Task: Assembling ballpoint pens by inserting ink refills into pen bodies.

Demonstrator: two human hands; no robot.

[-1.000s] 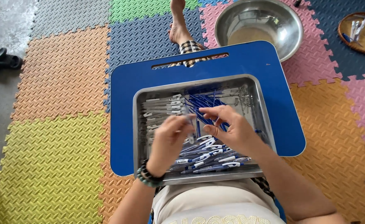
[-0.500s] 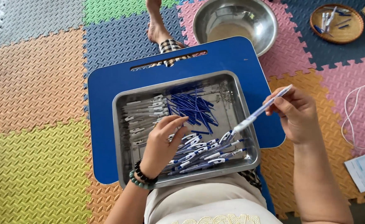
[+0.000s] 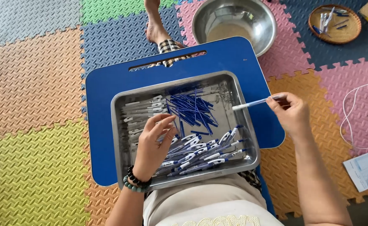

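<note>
Tray (image 3: 118, 125) on lap desk (image 3: 104, 88), bowl (image 3: 234, 19) at twelve o'clock

Refills (image 3: 192, 108) lie mid-tray, pen barrels (image 3: 140, 109) at nine o'clock of them, finished pens (image 3: 205, 152) at five; left hand (image 3: 152, 144) over the tray; right hand (image 3: 290, 113) at three, outside it, holding a pen (image 3: 251, 103); basket (image 3: 334, 23) at two o'clock.

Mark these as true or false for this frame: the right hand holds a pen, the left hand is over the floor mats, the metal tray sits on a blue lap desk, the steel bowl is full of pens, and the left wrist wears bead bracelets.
1. The right hand holds a pen. True.
2. The left hand is over the floor mats. False: it is over the metal tray, among the pen parts.
3. The metal tray sits on a blue lap desk. True.
4. The steel bowl is full of pens. False: no pens show inside it.
5. The left wrist wears bead bracelets. True.
</note>
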